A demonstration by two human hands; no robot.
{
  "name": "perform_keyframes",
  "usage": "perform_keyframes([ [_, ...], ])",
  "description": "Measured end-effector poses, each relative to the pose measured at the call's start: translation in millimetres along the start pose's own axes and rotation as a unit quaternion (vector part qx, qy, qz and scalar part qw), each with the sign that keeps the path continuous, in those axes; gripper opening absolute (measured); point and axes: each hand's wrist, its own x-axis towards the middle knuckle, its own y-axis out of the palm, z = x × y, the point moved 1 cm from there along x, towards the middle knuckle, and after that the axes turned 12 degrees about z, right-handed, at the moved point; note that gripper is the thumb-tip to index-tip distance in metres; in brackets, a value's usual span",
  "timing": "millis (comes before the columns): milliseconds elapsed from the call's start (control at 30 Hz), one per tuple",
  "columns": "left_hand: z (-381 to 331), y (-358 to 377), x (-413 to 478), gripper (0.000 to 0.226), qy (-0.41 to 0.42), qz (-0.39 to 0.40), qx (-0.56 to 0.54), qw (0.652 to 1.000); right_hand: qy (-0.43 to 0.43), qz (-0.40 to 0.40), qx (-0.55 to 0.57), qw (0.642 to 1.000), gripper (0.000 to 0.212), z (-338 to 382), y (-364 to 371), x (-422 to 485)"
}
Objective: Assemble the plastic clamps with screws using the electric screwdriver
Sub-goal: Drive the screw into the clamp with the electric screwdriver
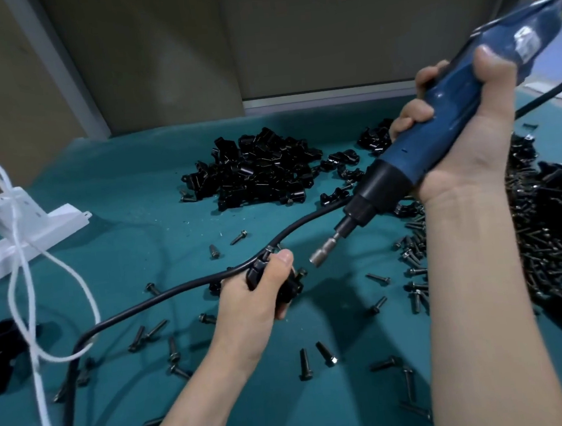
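My left hand (pixel 263 296) grips a black plastic clamp (pixel 272 281) just above the green table, with a screw head poking out at its right side. My right hand (pixel 462 129) holds the blue electric screwdriver (pixel 434 114) tilted down to the left. Its silver socket bit (pixel 323 251) hangs a short way right of the clamp, not touching it. A pile of black clamps (pixel 255 171) lies at the back centre. A heap of black screws (pixel 547 240) sits at the right, partly hidden by my right forearm.
Loose screws (pixel 304 363) are scattered over the green mat (pixel 131 226). A black cable (pixel 177 289) runs across the table past my left hand. A white power strip (pixel 19 232) with a white cord (pixel 26 303) sits at left. Grey partition walls stand behind.
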Motion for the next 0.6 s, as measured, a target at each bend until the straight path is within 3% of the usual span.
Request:
perform_keyframes([
  [100,-2.2,0.8,-0.6,0.042,-0.003,0.008,0.012,1.000,-0.042,-0.002,-0.011,0.999,0.023,-5.7,5.0,-4.5],
  [600,-8.7,4.4,-1.6,0.050,0.009,0.026,-0.040,0.999,-0.032,0.025,-0.035,0.999,0.021,-15.3,19.8,-5.0],
])
